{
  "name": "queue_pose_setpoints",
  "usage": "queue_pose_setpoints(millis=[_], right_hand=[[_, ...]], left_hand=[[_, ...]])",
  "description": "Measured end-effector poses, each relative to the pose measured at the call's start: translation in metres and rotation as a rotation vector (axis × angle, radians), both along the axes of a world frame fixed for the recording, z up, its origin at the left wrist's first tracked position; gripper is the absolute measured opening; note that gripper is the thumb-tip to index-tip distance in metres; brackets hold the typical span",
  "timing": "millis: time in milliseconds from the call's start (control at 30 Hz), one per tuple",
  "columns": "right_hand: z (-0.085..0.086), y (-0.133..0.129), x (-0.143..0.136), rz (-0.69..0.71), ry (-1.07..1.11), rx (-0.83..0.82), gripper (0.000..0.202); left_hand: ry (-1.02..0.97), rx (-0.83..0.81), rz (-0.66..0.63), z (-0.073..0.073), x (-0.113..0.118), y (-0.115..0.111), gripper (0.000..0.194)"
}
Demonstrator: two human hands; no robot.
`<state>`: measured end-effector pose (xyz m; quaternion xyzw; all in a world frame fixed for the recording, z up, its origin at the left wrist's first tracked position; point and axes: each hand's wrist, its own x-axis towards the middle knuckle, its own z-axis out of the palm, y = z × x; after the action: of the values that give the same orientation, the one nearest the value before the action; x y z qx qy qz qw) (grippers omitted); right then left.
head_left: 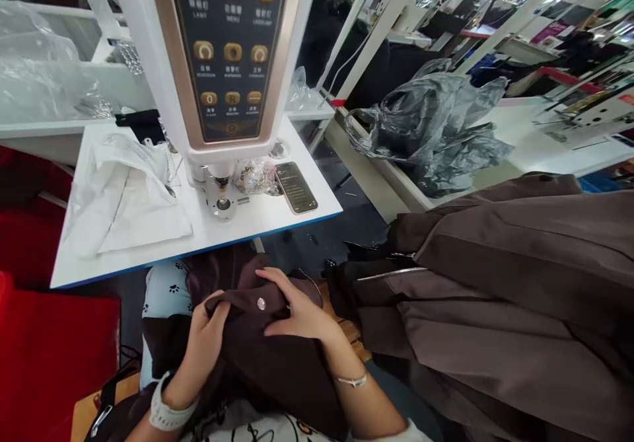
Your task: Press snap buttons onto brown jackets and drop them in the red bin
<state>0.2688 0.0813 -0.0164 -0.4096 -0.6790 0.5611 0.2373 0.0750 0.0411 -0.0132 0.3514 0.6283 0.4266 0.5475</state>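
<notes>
A dark brown garment (277,369) lies across the lap, below the front edge of the white table. My left hand (209,330) pinches its upper edge, thumb on top and fingers behind the cloth. On the garment, between my two hands, is a round shiny snap button (261,304). My right hand (297,310) is to the right of the button, thumb and fingers spread around a fold of the cloth, fingertips touching it. Above the table stands a white machine with a button panel (230,52); its lower die (223,204) has nothing on it.
On the table (212,234) are white fabric (133,211), a phone (296,187), a small spring and a clear bag of small parts (255,176). More brown garments (520,296) are piled at right. A grey plastic bag (436,125) lies behind them. Red cloth (54,363) is at left.
</notes>
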Motion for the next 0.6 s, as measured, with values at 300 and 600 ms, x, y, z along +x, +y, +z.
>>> queue_pose_setpoints(millis=[300, 600], right_hand=[[0.069, 0.021, 0.002, -0.070, -0.046, 0.290, 0.016], [0.007, 0.061, -0.044, -0.295, 0.319, -0.404, 0.023]], left_hand=[[0.368, 0.126, -0.291, 0.073, -0.036, 0.000, 0.030], [0.834, 0.361, 0.077, 0.011, -0.052, 0.041, 0.032]])
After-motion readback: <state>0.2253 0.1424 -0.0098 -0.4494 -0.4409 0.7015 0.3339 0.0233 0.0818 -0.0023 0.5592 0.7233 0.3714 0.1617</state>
